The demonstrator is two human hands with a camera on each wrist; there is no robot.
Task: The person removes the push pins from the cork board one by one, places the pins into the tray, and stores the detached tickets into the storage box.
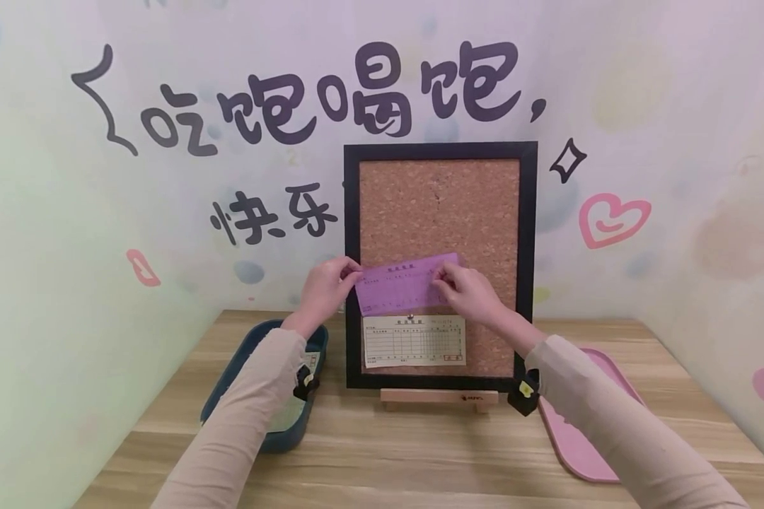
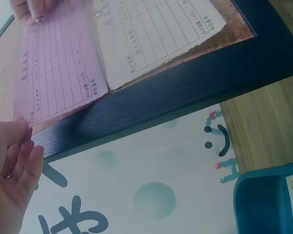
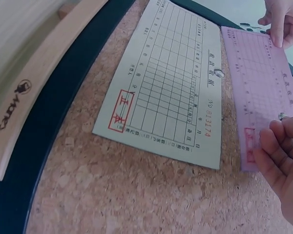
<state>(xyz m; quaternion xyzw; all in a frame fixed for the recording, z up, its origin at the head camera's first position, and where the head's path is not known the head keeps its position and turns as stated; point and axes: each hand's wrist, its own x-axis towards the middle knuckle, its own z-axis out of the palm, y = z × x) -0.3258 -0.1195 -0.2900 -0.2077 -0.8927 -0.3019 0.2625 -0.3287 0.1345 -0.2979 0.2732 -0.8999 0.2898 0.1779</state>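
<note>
A purple receipt slip (image 1: 397, 286) lies slightly tilted against a black-framed cork board (image 1: 439, 205). My left hand (image 1: 325, 290) pinches its left corner between thumb and fingers, beside the left frame edge. Over the slip's right part, my right hand (image 1: 474, 291) pinches a small shiny pushpin (image 3: 282, 116) against the paper, other fingers curled. Just below the purple slip, a white receipt slip (image 1: 414, 343) hangs on the cork with a red stamp at its lower right. Another pushpin (image 3: 219, 73) holds this slip at its top edge.
The board stands on a wooden easel base (image 1: 439, 397) on a wood-grain table (image 1: 369, 459). To the left is a dark blue tray (image 1: 280, 444) with paper slips; a pink tray (image 1: 579, 452) sits on the right. Behind rises a wall (image 1: 280, 42) with black lettering.
</note>
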